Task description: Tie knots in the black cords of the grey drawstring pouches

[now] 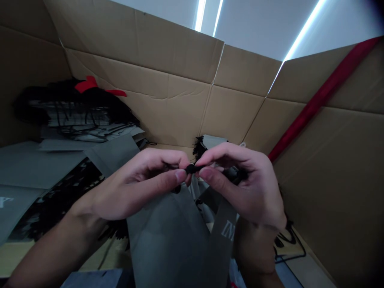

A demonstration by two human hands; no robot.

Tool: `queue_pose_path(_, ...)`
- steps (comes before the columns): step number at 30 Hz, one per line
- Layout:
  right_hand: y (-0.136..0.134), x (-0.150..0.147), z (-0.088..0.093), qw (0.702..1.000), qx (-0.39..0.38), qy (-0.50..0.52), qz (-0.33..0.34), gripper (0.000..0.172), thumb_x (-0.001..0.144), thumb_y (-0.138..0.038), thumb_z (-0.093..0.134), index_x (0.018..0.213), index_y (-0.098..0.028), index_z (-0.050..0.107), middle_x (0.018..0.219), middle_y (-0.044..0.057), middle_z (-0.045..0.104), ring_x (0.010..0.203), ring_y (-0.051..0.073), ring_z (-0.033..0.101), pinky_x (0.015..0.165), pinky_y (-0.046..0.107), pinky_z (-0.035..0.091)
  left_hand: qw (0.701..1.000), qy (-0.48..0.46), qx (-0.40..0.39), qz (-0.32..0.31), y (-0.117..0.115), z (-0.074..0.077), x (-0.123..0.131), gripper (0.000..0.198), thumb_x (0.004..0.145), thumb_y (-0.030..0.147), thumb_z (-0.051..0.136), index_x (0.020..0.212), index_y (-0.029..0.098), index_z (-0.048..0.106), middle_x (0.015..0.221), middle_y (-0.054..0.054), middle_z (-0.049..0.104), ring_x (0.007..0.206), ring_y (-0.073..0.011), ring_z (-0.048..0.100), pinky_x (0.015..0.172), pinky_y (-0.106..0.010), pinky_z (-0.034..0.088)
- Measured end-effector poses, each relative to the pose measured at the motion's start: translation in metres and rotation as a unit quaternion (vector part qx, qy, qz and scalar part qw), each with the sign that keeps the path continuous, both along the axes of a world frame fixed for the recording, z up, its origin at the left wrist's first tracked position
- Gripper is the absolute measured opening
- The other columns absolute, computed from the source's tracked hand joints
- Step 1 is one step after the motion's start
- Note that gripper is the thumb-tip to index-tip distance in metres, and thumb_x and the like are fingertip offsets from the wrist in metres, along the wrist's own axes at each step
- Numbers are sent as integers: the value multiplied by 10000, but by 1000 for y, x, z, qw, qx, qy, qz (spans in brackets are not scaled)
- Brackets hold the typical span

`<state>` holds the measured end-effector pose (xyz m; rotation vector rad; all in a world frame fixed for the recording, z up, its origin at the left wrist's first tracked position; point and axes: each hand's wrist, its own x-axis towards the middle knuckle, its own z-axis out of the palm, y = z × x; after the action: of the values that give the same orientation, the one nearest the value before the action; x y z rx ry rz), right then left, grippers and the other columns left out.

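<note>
My left hand [141,186] and my right hand [246,186] meet at the middle of the view. Both pinch a short black cord [191,169] between thumb and forefinger, fingertips almost touching. The cord runs on into my right palm, where more black cord is bunched. Below the hands hangs a grey paper bag [171,240] with white lettering on a folded side. The cord's far end is hidden behind my fingers.
Tall cardboard walls [168,100] enclose the space, with a red tape strip [318,100] on the right wall. Flat grey bags [36,164] and a pile of black cords [69,108] with a red tie lie at left. A black cable [288,240] lies at lower right.
</note>
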<state>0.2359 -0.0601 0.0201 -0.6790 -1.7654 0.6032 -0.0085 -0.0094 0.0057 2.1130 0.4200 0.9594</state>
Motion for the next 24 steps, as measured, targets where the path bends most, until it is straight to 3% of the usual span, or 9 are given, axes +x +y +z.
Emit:
queue_pose_path(7,-1,-3,0,1000,-23,10,-17,202,921,-161,1069,957,-204,875,802,-20,851,678,130,781,590,195,598,999,-5,-34,-9,-3,1,3,386,1216,450,653,918,209,690,750,28,535,646,-117,458,547,-205,402)
queue_pose_path(12,0,-4,1,999,-27,-1,-23,214,935,-206,1057,915,-202,844,753,-27,799,633,126,718,544,205,550,998,-32,54,-4,-5,3,10,301,1159,282,766,884,182,698,749,47,573,662,-90,492,578,-181,428)
queue_pose_path(17,5,-3,-1,998,-55,6,26,215,947,-207,1049,935,-200,835,746,-38,763,617,107,666,538,190,518,992,-40,119,1,-6,3,11,317,1197,218,669,882,191,690,722,49,550,608,-91,429,541,-210,376)
queue_pose_path(24,9,-4,-2,992,-108,15,64,306,947,-354,1065,949,-209,796,729,-36,726,618,126,638,565,226,531,997,-29,72,-26,-4,4,6,358,1223,286,658,877,199,683,736,42,589,625,-99,480,566,-208,408)
